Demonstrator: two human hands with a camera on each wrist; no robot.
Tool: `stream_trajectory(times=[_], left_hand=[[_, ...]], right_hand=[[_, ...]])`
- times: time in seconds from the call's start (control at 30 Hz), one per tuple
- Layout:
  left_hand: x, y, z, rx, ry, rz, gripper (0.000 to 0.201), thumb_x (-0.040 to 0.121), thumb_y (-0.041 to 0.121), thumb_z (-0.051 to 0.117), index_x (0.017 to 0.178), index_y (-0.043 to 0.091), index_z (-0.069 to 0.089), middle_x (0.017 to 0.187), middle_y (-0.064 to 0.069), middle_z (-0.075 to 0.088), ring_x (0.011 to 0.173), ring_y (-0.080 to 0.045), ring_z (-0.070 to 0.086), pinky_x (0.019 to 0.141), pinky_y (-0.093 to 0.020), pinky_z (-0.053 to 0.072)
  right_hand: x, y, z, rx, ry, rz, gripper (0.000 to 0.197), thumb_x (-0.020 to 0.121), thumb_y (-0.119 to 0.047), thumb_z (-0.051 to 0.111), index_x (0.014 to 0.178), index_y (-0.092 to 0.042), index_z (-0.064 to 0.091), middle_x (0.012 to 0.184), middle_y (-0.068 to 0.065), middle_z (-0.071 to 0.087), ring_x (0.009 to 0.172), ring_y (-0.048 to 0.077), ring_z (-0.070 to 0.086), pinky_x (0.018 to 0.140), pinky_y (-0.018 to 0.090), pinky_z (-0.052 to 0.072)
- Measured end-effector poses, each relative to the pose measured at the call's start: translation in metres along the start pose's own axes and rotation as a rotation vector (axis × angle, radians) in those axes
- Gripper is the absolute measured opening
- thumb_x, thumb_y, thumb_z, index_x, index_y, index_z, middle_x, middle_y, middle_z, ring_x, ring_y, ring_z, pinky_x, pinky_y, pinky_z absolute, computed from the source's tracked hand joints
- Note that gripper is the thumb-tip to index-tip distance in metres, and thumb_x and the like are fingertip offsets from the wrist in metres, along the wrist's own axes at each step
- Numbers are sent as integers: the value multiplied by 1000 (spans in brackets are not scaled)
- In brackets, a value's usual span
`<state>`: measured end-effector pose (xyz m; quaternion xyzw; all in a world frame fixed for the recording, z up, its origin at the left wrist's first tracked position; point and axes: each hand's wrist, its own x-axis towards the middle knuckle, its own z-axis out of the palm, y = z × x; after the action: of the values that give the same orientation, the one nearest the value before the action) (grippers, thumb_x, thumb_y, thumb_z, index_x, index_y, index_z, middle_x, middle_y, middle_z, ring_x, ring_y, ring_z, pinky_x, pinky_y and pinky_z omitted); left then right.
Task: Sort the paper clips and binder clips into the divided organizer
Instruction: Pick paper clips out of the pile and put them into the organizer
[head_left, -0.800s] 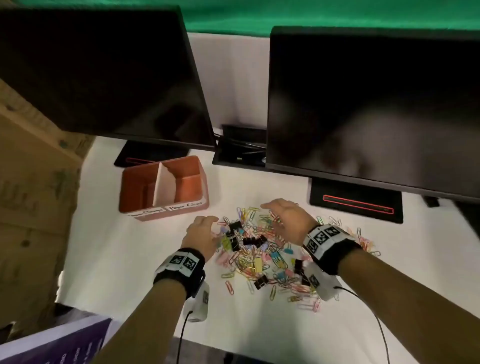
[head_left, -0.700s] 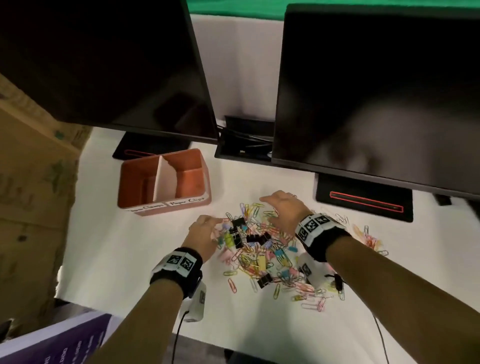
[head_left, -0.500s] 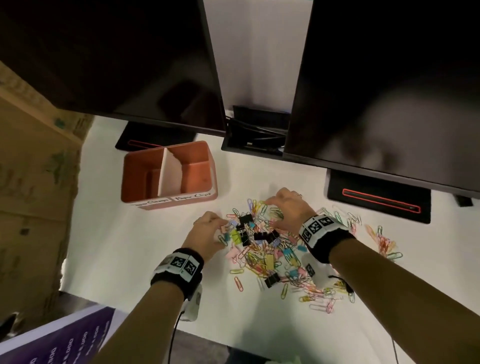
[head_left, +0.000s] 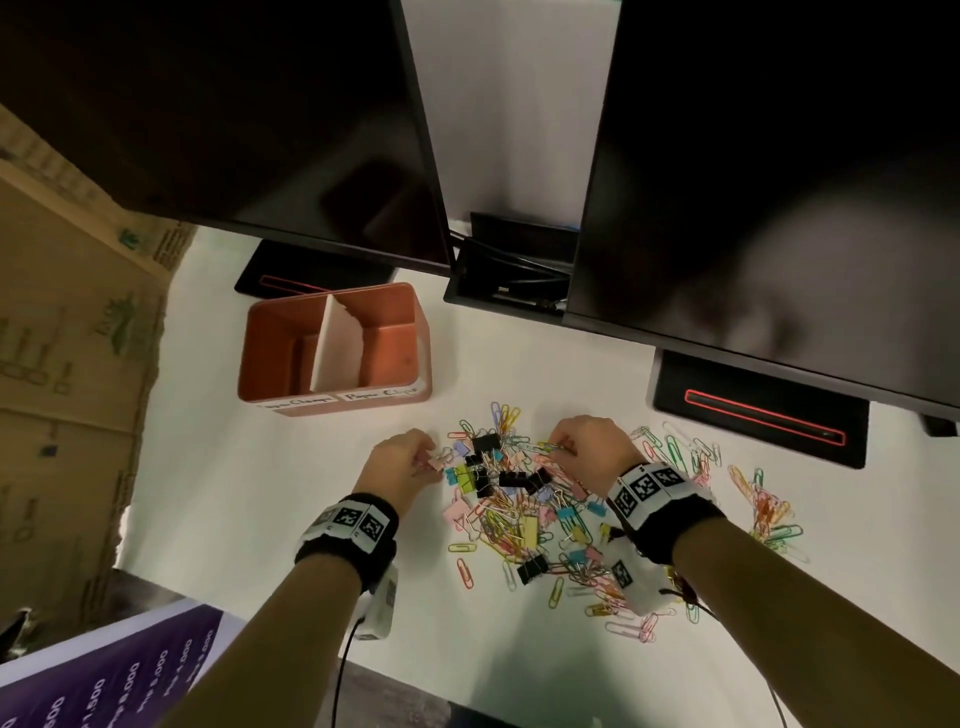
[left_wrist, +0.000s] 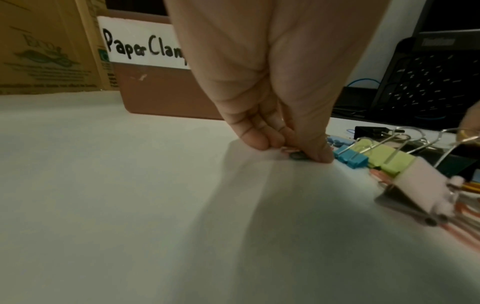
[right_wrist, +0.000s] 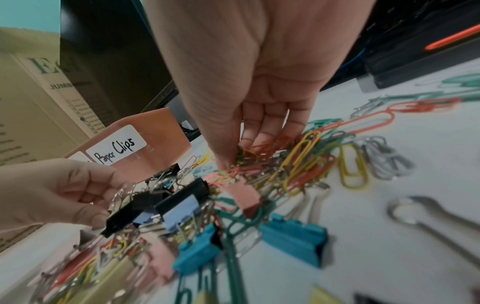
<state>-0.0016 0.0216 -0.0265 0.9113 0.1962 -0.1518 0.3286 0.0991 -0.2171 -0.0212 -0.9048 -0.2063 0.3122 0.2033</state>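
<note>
A brown divided organizer (head_left: 423, 358) stands at the back left of the white desk, labelled "Paper Clamp" on the left (left_wrist: 145, 47) and "Paper Clips" on the right (right_wrist: 115, 149); both compartments look empty. A mixed pile of coloured paper clips and binder clips (head_left: 519, 514) lies in front of it. At the pile's left edge my left hand (head_left: 428, 461) (left_wrist: 285, 149) pinches a small pink binder clip (head_left: 435, 463) against the desk. At the pile's far side my right hand (head_left: 558, 449) (right_wrist: 241, 158) pinches a bunch of paper clips (right_wrist: 262, 149).
Two dark monitors (head_left: 779, 156) overhang the back of the desk on black stands (head_left: 753, 415). Cardboard boxes (head_left: 62, 364) wall off the left side. More paper clips (head_left: 769, 512) are strewn to the right. A purple sheet (head_left: 104, 675) lies below the desk's front edge.
The head view has tilted down. Both hands went from resting on the pile to curling their fingers: the left onto a pink binder clip, the right onto paper clips.
</note>
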Motion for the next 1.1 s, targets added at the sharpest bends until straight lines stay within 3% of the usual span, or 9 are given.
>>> stream_trajectory(times=[0.17, 0.4, 0.6, 0.7, 0.77, 0.83, 0.93, 1.0, 1.1], left_hand=[[-7, -8, 2, 18, 94, 0, 26, 75, 16, 74, 98, 10, 63, 94, 0, 54, 80, -16, 56, 77, -22, 42], [-12, -18, 0, -41, 110, -55, 8, 80, 9, 68, 87, 9, 67, 85, -5, 66, 78, -16, 57, 80, -23, 44], [-11, -17, -7, 148, -30, 67, 6, 85, 8, 59, 84, 9, 65, 83, 0, 51, 78, -16, 49, 79, -28, 45], [-11, -8, -18, 111, -22, 171, 5, 86, 10, 58, 84, 12, 62, 82, -1, 53, 76, -18, 52, 68, -21, 39], [-2, 10, -26, 76, -32, 287, 10, 86, 8, 58, 93, 14, 62, 82, 1, 54, 72, -13, 52, 69, -21, 40], [16, 37, -29, 94, -111, 392, 29, 87, 5, 56, 113, 19, 57, 84, 4, 53, 71, -9, 51, 74, -23, 43], [46, 72, -20, 311, -285, 478, 49, 90, 4, 49, 134, 25, 43, 103, -5, 54, 94, -21, 53, 88, -31, 45], [62, 83, -11, 444, -388, 498, 53, 90, 2, 42, 136, 27, 39, 115, -9, 52, 106, -28, 49, 92, -35, 42], [75, 85, -2, 545, -489, 526, 51, 87, -1, 44, 131, 25, 46, 113, -9, 51, 105, -29, 50, 91, -37, 44]], right_hand=[[-8, 5, -4, 41, 34, -17, 20, 92, -22, 53, 108, -16, 64, 107, 6, 64, 97, 22, 59, 81, 28, 45], [-13, 3, -7, 53, 79, -44, 21, 92, -27, 54, 108, -16, 62, 108, 5, 61, 95, 21, 58, 85, 31, 47], [-11, -6, -11, 56, 96, -22, 21, 91, -30, 55, 105, -18, 64, 106, 3, 58, 94, 21, 58, 86, 34, 49], [-10, -7, -14, 48, 83, -6, 22, 92, -29, 55, 109, -17, 64, 107, 4, 58, 97, 21, 57, 84, 27, 44], [-8, -5, -14, 45, 78, 10, 23, 92, -27, 55, 110, -17, 64, 108, 5, 59, 98, 21, 57, 80, 23, 40], [-6, -3, -13, 36, 71, 26, 22, 91, -25, 56, 110, -17, 64, 109, 4, 60, 99, 20, 57, 79, 20, 37], [-4, -1, -11, 28, 69, 46, 21, 90, -23, 57, 109, -18, 64, 110, 3, 60, 99, 19, 57, 80, 21, 39], [-3, 0, -11, 27, 67, 60, 21, 89, -22, 57, 108, -19, 64, 110, 2, 60, 98, 19, 57, 81, 23, 41], [-1, 0, -11, 19, 48, 65, 24, 88, -20, 57, 112, -19, 63, 113, 3, 59, 100, 20, 57, 87, 29, 45]])
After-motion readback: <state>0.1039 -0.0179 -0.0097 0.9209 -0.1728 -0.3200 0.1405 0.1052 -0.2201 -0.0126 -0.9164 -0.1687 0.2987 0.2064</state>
